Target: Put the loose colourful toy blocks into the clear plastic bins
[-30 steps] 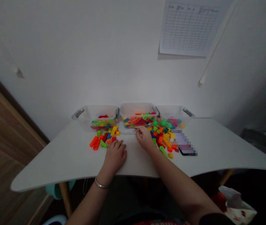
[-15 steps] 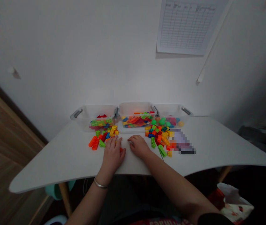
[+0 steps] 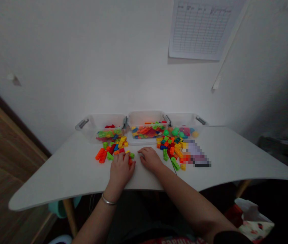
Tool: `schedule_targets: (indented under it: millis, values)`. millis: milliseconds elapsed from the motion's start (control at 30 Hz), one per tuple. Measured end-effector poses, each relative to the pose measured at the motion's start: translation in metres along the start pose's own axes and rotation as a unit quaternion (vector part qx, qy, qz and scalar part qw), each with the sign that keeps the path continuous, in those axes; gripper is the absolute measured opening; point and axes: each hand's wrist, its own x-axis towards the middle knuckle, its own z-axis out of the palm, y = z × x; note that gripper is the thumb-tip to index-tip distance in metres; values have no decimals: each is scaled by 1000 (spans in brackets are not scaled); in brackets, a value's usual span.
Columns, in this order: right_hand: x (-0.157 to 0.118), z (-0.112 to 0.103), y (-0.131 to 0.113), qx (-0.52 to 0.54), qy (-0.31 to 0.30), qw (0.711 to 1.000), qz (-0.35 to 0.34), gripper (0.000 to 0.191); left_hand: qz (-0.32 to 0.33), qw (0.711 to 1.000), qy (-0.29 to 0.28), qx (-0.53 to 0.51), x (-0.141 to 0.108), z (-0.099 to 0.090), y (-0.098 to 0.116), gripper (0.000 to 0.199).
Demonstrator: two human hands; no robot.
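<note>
My left hand (image 3: 120, 168), with a silver bracelet at the wrist, lies over the near edge of the left pile of toy bricks (image 3: 117, 145). Its fingers are bent, and orange and green bricks show beside the fingertips; what it grips, if anything, is hidden. To its right my right hand (image 3: 151, 159) rests on the white table (image 3: 144, 179), fingers apart and slightly curled, with nothing seen in them. A second pile of bricks (image 3: 170, 147) lies just beyond it on the right. Two orange-red bricks (image 3: 101, 155) sit at the far left.
Three clear boxes line the wall: the left (image 3: 108, 120) and middle one (image 3: 146, 117) hold bricks, the right one (image 3: 184, 118) colourful balls. A blurred-out flat object (image 3: 198, 154) lies right of the piles. A printed sheet (image 3: 198, 32) hangs above.
My left hand has drawn back slightly towards me and its fingers have curled, uncovering red, yellow and green bricks in front of the fingertips. My right hand has hardly moved.
</note>
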Motion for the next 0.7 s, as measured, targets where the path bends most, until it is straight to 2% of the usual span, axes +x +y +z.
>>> schedule_targets:
  millis: [200, 400, 533, 700]
  values:
    - [-1, -2, -3, 14, 7, 1000, -23, 36, 71, 995, -28, -67, 1, 8, -6, 38]
    - [-1, -5, -9, 4, 16, 1000, -12, 34, 83, 991, -42, -92, 2, 8, -6, 40]
    - [0, -5, -12, -30, -1, 999, -21, 34, 86, 990, -45, -98, 3, 8, -5, 37]
    - [0, -1, -12, -47, 5, 999, -18, 21, 80, 991, -46, -97, 3, 9, -6, 38]
